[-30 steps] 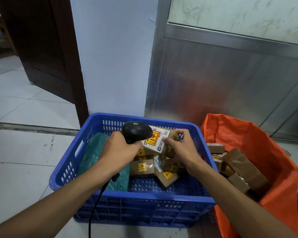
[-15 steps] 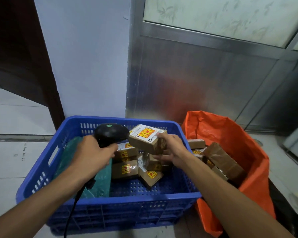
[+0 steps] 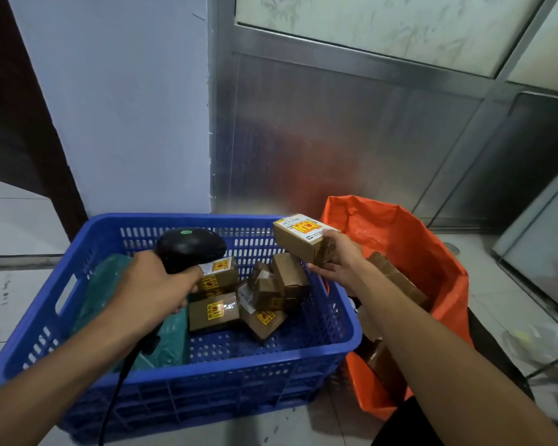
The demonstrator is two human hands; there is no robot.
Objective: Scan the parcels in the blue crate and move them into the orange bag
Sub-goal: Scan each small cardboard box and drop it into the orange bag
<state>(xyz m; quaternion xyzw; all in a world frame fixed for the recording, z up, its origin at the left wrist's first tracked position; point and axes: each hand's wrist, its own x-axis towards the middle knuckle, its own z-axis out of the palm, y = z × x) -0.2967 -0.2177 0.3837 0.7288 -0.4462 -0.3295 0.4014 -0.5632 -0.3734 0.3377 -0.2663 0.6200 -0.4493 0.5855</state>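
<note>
Currently, head view only. Right hand (image 3: 337,263) closed around one small cardboard parcel (image 3: 303,239), thumb on the near long face, fingers wrapped behind and beneath, label side up. Parcel held in the air above the right rim of the blue crate (image 3: 335,317), just short of the orange bag (image 3: 409,249) mouth. Left hand (image 3: 152,291) clenched on the handle of a black barcode scanner (image 3: 190,247), head aimed across the crate interior, cable hanging down over the near wall.

Several more brown parcels (image 3: 258,297) piled loosely at the crate's right-centre, some tilted, most bearing yellow stickers. Green soft package (image 3: 107,291) lying along the left side of the crate. More cardboard boxes (image 3: 397,281) visible inside the bag.

Handling, as judged: small, stiff carton, probably light enough for one hand; yellow and red stickers suggest fragile contents, so lowering preferable to dropping. Best hold across the two long side faces, label left uncovered. Taped faces likely somewhat slick; firm pinch advised. Green package likely limp; support from beneath advised.
</note>
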